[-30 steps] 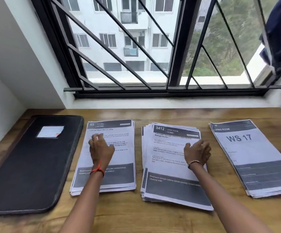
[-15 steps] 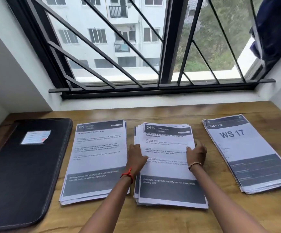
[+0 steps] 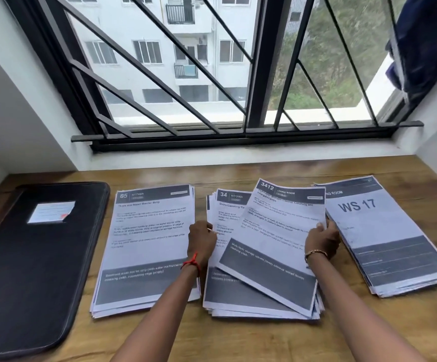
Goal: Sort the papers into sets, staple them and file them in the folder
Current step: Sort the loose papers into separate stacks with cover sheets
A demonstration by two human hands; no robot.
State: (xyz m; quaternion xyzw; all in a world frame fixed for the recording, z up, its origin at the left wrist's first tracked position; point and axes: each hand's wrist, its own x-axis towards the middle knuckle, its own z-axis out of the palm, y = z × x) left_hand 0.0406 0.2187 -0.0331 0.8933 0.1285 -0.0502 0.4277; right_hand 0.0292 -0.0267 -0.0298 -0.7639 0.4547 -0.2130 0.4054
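Slippage: white printed 3412 sheet (image 3: 277, 231) pinched by my right grip (image 3: 321, 241) may drag loose white paper stack (image 3: 227, 296) beneath askew; left grip (image 3: 201, 244) at stack's left edge, hold unclear.

Barred window (image 3: 257, 74), blue cloth (image 3: 428, 43)

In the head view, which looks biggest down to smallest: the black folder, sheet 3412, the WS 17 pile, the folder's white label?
1. black folder
2. sheet 3412 and WS 17 pile look about alike; the sheet is lifted, so I won't rank them.
3. white label, clearly smallest.
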